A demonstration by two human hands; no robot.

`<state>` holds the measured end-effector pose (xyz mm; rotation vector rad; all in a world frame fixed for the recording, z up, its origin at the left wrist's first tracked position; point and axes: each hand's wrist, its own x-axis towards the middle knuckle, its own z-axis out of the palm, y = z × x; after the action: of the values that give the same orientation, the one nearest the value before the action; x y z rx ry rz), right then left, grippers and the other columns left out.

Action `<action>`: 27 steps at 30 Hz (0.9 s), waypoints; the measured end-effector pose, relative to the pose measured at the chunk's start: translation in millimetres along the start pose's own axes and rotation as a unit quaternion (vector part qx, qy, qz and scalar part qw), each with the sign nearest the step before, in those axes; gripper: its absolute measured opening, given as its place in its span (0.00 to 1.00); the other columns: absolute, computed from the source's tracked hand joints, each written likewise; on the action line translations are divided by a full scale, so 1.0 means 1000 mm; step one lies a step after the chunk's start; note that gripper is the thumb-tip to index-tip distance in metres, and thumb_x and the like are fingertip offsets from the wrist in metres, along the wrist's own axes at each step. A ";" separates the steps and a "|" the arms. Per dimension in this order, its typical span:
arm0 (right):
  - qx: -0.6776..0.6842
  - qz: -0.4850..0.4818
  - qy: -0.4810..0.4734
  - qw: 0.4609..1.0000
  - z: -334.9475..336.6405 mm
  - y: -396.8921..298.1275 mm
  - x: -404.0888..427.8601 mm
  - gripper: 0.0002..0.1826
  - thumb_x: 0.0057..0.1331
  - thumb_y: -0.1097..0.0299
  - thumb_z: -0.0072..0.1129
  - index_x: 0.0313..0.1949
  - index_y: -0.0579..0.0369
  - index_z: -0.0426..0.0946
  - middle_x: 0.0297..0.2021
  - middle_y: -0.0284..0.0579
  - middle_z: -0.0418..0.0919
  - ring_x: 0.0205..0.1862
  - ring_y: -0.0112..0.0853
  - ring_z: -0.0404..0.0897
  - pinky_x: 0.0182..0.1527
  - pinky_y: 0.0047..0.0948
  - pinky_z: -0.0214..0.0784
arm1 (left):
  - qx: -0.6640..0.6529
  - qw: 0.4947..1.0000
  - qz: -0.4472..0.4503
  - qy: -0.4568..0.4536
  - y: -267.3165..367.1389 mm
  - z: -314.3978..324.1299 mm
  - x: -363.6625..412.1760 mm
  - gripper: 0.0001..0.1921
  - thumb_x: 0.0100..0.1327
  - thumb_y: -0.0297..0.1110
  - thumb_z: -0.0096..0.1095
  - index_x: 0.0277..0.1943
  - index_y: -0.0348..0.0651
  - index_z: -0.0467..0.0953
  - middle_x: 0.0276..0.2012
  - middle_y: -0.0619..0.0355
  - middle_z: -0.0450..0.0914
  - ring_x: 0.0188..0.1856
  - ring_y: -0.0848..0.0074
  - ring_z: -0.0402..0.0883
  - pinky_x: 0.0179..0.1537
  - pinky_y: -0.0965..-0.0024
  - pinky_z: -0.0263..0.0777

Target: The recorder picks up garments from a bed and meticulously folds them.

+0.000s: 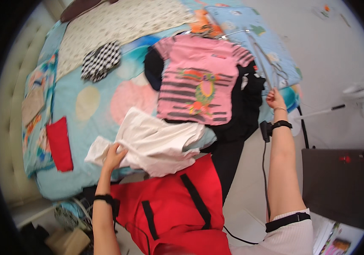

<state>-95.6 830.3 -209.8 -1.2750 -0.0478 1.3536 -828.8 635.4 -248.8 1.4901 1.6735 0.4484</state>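
A crumpled white garment [156, 143] lies at the near edge of the bed. My left hand [115, 156] is at its left part, with cloth between thumb and fingers. My right hand [276, 99] is at the bed's right side, closed on the end of a clothes hanger [260, 52], blurred by motion. Between the hands, a pink striped T-shirt [201, 79] with a printed bird lies flat over black clothing [252, 95]. More hangers [229, 35] lie near the shirt's collar.
A folded checkered cloth [101, 62] and a folded red cloth [60, 144] lie on the left of the bed [70, 102]. A light blue mat [274, 57] covers its right corner. A dark brown panel [338, 185] stands at lower right, and several items crowd the floor at lower left.
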 end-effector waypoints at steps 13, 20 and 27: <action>-0.364 -0.354 -0.112 0.854 0.158 0.174 -0.232 0.05 0.65 0.68 0.49 0.37 0.54 0.73 0.24 0.30 0.70 0.19 0.17 0.64 0.20 0.19 0.57 | 0.060 0.993 0.101 0.003 0.023 -0.058 -0.044 0.12 0.52 0.33 0.64 0.32 0.36 0.69 0.29 0.54 0.73 0.34 0.69 0.71 0.36 0.68 0.64; -0.556 -0.302 -0.490 0.600 0.218 0.348 -0.347 0.18 0.58 0.54 0.59 0.28 0.58 0.72 0.24 0.47 0.72 0.27 0.43 0.74 0.30 0.38 0.66 | 0.055 0.979 0.180 0.079 0.139 -0.100 -0.047 0.08 0.59 0.29 0.55 0.36 0.38 0.65 0.26 0.53 0.70 0.28 0.72 0.69 0.31 0.70 0.63; -0.587 -0.411 -0.276 0.641 0.273 0.393 -0.357 0.45 0.46 0.38 0.65 0.51 0.64 0.62 0.46 0.57 0.64 0.47 0.53 0.67 0.47 0.48 0.63 | -0.103 0.942 0.250 0.201 0.190 -0.136 -0.057 0.07 0.65 0.32 0.51 0.37 0.38 0.63 0.27 0.55 0.72 0.28 0.76 0.68 0.31 0.74 0.63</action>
<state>-656.6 634.2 -149.0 -1.4198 -1.9866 0.7121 -813.9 660.4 -10.3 1.7385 1.4639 1.2349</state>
